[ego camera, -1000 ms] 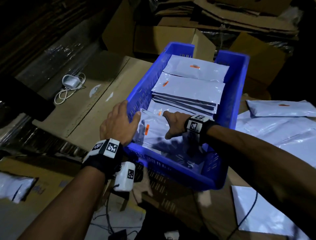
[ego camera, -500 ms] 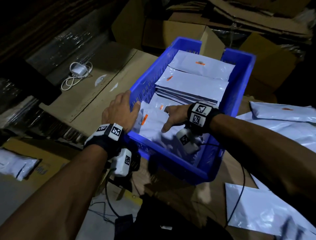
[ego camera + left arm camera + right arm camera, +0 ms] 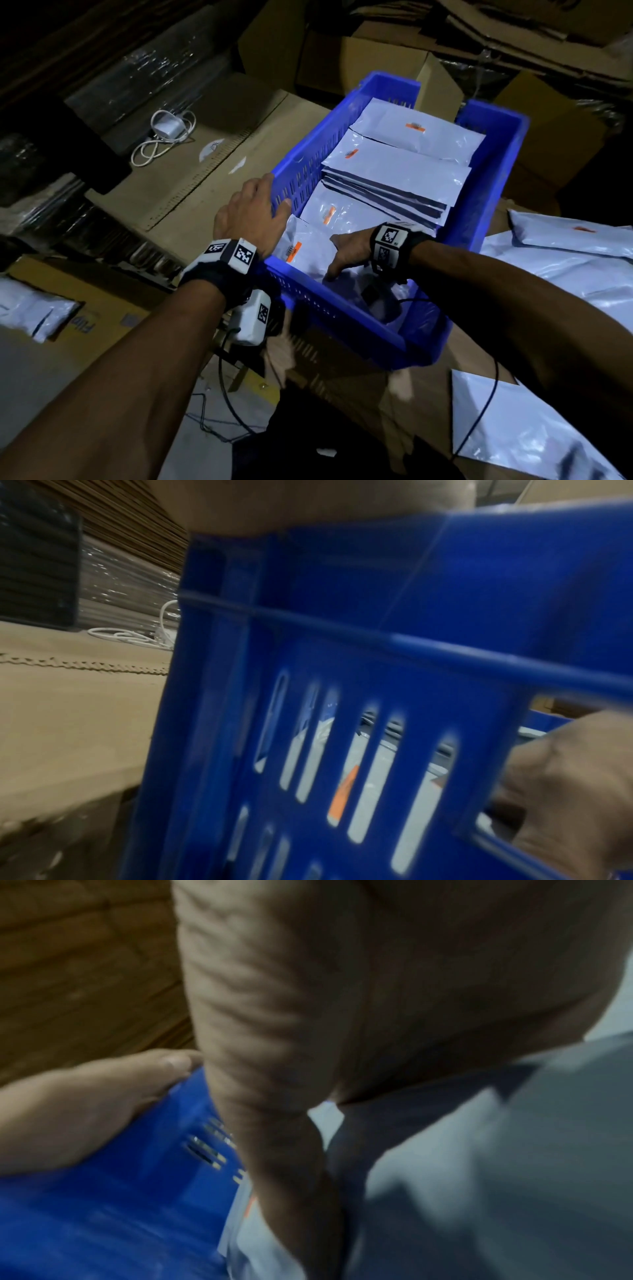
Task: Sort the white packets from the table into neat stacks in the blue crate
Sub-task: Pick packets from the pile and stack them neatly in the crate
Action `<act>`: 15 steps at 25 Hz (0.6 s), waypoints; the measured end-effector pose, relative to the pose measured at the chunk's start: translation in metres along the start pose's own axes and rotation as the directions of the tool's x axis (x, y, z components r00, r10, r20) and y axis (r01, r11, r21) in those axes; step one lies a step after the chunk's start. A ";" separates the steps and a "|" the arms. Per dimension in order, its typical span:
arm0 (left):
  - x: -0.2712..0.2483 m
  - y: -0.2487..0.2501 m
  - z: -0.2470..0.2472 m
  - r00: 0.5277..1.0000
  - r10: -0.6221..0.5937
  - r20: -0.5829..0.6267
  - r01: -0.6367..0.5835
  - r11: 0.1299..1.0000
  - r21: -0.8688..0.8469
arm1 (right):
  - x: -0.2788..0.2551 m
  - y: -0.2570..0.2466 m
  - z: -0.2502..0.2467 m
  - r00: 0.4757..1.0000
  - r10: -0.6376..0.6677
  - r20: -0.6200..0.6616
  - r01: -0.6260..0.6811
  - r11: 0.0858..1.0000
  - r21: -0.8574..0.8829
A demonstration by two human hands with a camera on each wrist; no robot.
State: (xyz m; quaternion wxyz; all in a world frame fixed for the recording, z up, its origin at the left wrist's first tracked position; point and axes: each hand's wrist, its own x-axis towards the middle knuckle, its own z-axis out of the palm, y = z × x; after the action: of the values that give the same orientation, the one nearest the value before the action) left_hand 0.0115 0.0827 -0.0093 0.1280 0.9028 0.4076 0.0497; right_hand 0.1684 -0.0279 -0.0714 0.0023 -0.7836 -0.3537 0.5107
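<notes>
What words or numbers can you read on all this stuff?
"Flip", seen upside down and cut off: on the cardboard box at lower left.
Orange labels on the white packets: print too small to read.
Wristbands: black-and-white square codes only, no words.
Blue crate: no text visible.

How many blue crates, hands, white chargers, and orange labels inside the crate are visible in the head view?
blue crate: 1
hands: 2, left hand, right hand
white charger: 1
orange labels: 4
Total: 8
</notes>
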 end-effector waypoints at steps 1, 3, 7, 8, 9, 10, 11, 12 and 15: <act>0.000 0.000 0.000 1.000 0.003 -0.001 -0.003 1.000 -0.002 | 0.000 0.001 0.001 1.000 0.011 -0.003 -0.011 1.000 -0.004; 0.001 -0.001 0.000 1.000 0.011 -0.003 -0.011 1.000 0.001 | -0.001 0.000 0.002 1.000 0.028 -0.003 -0.028 1.000 0.014; 0.002 -0.002 0.000 1.000 0.010 -0.007 -0.010 1.000 -0.003 | -0.001 -0.004 0.002 1.000 0.019 0.013 -0.020 0.999 0.040; 0.002 -0.002 0.001 1.000 0.009 -0.006 -0.009 1.000 -0.005 | -0.001 -0.005 0.002 0.999 0.016 0.030 -0.018 0.998 0.054; 0.001 -0.001 0.001 1.000 0.010 -0.002 -0.010 1.000 -0.005 | -0.002 -0.004 0.004 0.999 -0.007 0.039 0.003 0.996 0.090; 0.001 -0.001 0.001 1.000 0.011 0.000 -0.011 1.000 -0.004 | -0.001 -0.004 0.004 0.999 -0.010 0.054 0.005 0.994 0.108; 0.001 -0.001 0.001 1.000 0.012 0.001 -0.012 1.000 -0.002 | 0.002 -0.003 0.005 0.998 -0.027 0.053 0.019 0.991 0.135; 0.001 -0.002 0.001 1.000 0.013 0.001 -0.013 1.000 0.000 | 0.002 -0.004 0.005 0.998 -0.033 0.059 0.025 0.990 0.138; 0.001 -0.002 0.001 1.000 0.008 0.005 -0.008 1.000 -0.008 | 0.002 -0.004 0.007 0.998 -0.055 0.003 0.054 0.991 0.122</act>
State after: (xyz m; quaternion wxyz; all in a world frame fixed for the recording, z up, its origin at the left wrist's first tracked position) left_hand 0.0105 0.0849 -0.0106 0.1324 0.9040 0.4034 0.0496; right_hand 0.1609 -0.0259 -0.0746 0.0630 -0.7706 -0.3431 0.5334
